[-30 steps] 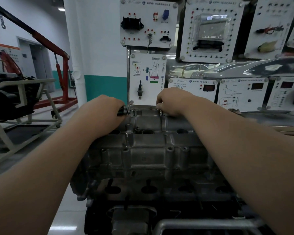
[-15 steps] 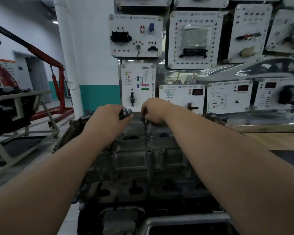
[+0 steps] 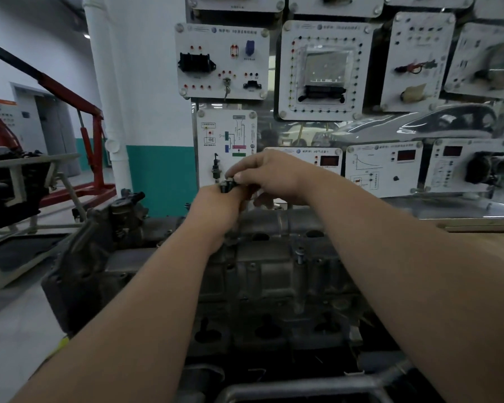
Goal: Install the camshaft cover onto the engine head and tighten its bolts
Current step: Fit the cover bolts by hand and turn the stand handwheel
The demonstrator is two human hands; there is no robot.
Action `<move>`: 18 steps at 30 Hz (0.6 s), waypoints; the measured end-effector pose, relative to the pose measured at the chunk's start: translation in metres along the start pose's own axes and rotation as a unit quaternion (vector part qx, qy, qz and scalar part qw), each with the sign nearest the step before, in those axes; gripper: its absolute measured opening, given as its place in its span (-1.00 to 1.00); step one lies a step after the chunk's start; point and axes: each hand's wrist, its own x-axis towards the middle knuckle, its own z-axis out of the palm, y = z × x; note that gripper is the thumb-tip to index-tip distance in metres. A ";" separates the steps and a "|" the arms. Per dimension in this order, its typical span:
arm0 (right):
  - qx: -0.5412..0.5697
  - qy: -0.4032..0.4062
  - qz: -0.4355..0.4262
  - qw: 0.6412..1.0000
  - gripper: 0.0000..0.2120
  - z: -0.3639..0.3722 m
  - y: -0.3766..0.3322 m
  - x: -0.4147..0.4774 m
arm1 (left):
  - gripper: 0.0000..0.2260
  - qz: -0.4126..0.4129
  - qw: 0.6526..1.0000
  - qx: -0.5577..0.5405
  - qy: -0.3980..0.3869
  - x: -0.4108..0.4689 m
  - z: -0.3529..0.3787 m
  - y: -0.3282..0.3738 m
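Since the earlier frame, the right hand (image 3: 274,175) has left the far edge of the camshaft cover (image 3: 274,271) and moved across to meet the left hand (image 3: 216,210) above the cover's far side. The left hand is curled into a fist round a cluster of small dark bolts (image 3: 227,186), whose ends protrude from the top of the fist. The right fingers (image 3: 245,168) are drawn together in a pinch on the top of that cluster. The cover is a dull grey casting with ribs, rounded bosses and round holes. It sits on the engine head (image 3: 236,330), directly below both forearms. A single bolt (image 3: 299,254) stands upright in a boss on the cover, apart from both hands.
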 end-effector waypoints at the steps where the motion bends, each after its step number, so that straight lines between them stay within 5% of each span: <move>1: -0.014 0.009 -0.007 1.000 -0.84 0.000 0.003 -0.001 | -0.85 -0.003 0.999 -0.021 -0.030 0.001 -0.001 -0.002; 5: 0.006 0.038 -0.025 0.999 -0.82 -0.007 0.007 -0.005 | -0.81 -0.009 0.998 0.011 -0.062 0.003 -0.004 -0.004; 10: -0.020 0.262 -0.006 0.965 -0.81 -0.032 0.017 -0.001 | -0.76 -0.027 0.999 0.027 -0.016 0.005 0.000 -0.005; 18: -0.264 0.222 0.026 0.938 -0.81 -0.023 0.030 0.003 | -0.82 -0.039 0.998 0.050 0.012 0.013 0.002 -0.009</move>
